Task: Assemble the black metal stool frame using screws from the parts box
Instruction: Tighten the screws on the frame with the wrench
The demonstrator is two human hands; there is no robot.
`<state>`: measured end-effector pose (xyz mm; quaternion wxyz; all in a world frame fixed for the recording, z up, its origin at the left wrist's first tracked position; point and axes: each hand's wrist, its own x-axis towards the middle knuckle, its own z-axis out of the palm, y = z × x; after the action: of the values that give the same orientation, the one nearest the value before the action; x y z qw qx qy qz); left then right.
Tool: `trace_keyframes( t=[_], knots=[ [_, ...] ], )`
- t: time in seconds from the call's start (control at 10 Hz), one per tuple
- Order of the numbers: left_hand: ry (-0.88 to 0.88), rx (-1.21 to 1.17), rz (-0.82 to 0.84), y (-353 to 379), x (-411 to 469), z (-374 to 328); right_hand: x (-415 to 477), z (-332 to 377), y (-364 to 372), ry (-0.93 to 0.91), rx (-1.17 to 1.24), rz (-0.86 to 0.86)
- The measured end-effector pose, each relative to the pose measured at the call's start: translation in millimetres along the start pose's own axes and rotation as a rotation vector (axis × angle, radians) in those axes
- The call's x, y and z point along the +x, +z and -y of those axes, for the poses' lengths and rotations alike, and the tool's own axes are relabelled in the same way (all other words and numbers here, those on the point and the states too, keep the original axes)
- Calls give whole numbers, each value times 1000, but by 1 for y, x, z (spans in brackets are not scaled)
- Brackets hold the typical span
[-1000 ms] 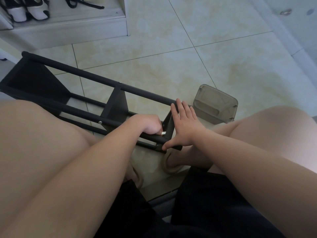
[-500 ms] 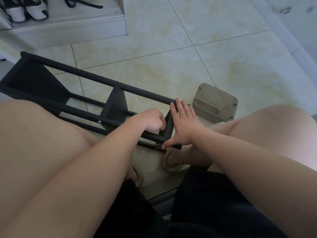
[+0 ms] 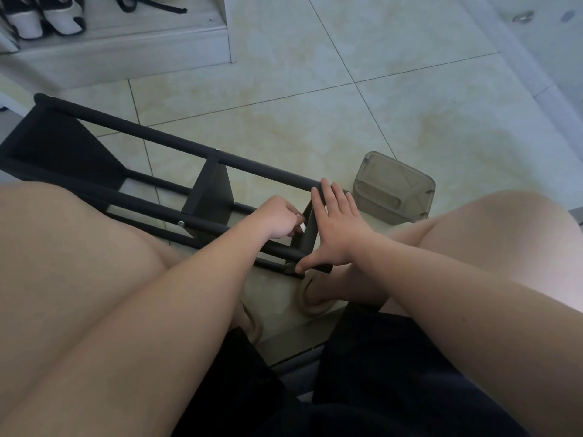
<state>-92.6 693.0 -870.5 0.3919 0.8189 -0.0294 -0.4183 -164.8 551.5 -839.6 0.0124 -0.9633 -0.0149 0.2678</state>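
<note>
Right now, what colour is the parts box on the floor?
The parts box is translucent smoky grey-brown; the head view shows it best.

stool frame [image 3: 176, 146]: matte black | parts box [image 3: 394, 190]: smoky grey-brown, translucent | floor [image 3: 347, 121]: pale cream tiles, yellowish mottling | shoes [image 3: 44, 17]: black-and-white

Floor [image 3: 362, 115]: large glossy tiles, pale cream with faint yellowish mottling, divided by thin dark grout lines running diagonally across the upper half of the frame. Low pale shelf unit [image 3: 132, 48], upper left, its base resting on the tiles. Pair of white shoes with black trim [image 3: 44, 17] on the shelf, with black straps [image 3: 151, 4] just beside them. Pale wall with skirting [image 3: 555, 67], upper right. Light: soft, even, cool.
</note>
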Motion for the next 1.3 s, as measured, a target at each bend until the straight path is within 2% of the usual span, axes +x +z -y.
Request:
trace_keyframes(
  t=[0.3,0.6,1.3],
  knots=[
    [36,-104,-36,-2,3,6,0,1,-1,0,-3,4],
    [59,-29,-20,-2,6,7,-1,1,-2,-1,-8,13],
    [-63,31,115,-5,-2,-1,-1,1,-1,-1,-6,10]
  ],
)
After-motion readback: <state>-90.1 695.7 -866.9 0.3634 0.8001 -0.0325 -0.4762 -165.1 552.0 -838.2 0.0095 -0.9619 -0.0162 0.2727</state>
